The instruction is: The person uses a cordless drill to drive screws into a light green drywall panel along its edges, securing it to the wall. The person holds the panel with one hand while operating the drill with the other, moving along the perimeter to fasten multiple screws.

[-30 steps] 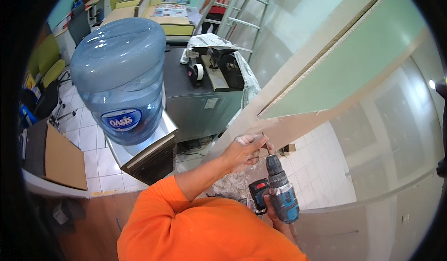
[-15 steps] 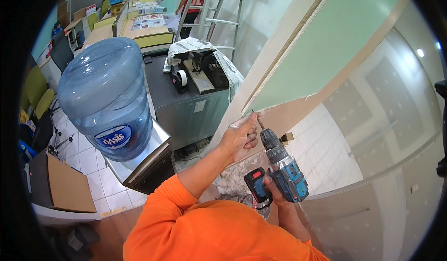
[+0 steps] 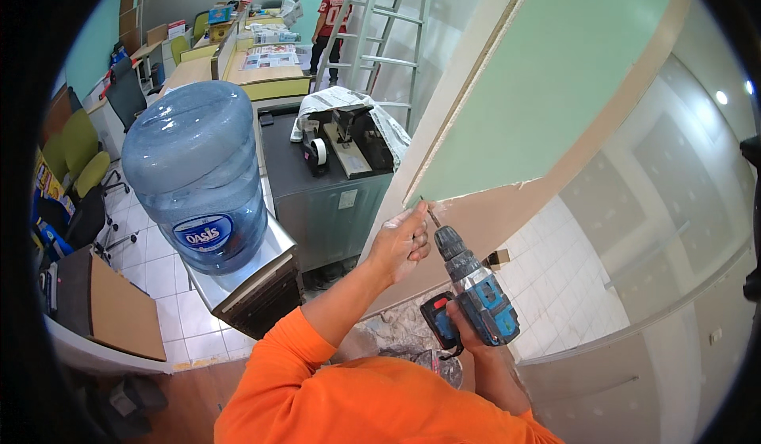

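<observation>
Pointing up-left: drill [image 3: 476, 289], right hand [image 3: 468, 329].

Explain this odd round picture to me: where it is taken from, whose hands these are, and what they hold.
The picture comes from a wide-angle camera on a person's head, looking down, so straight edges bend. The orange sleeves are the wearer's own arms. The right hand grips a blue cordless drill, its bit aimed at the edge of a green wall panel. The left hand is by the bit's tip. To the left is a water bottle on a dispenser, a grey cabinet, and a ladder behind.
</observation>
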### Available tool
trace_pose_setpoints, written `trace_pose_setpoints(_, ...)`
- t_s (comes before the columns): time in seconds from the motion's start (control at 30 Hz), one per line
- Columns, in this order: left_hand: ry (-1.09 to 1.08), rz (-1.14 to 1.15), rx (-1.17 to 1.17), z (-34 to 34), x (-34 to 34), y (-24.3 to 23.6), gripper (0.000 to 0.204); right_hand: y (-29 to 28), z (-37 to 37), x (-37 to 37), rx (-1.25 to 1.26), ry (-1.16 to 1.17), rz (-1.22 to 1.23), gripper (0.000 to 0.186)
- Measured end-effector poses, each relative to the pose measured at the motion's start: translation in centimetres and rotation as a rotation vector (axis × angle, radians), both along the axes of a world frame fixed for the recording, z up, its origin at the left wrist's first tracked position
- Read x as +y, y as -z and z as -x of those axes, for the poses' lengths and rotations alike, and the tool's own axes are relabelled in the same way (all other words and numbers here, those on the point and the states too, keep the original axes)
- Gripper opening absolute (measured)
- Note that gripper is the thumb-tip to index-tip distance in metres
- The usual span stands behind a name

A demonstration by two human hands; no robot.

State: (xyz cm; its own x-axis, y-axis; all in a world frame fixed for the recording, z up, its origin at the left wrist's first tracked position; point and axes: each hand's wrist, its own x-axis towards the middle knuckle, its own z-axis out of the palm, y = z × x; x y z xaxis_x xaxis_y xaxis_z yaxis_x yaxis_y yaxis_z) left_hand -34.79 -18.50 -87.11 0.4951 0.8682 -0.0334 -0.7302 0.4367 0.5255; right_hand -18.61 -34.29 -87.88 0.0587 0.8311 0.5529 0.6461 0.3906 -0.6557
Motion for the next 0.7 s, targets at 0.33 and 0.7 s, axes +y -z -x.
trace_pose_setpoints(0.33, -0.697, -0.842, 1.241, 5.2, 2.6, -0.2, 0.072, -0.9, -0.3, 0.4, -0.197, -0.008, -0.020, 0.024)
trace_pose_setpoints(0.7, -0.472, -0.802, 0.691, 4.0, 5.7, 0.8, 0.050, -0.3, -0.6, 1.2, -0.341, 0.000, -0.084, 0.025)
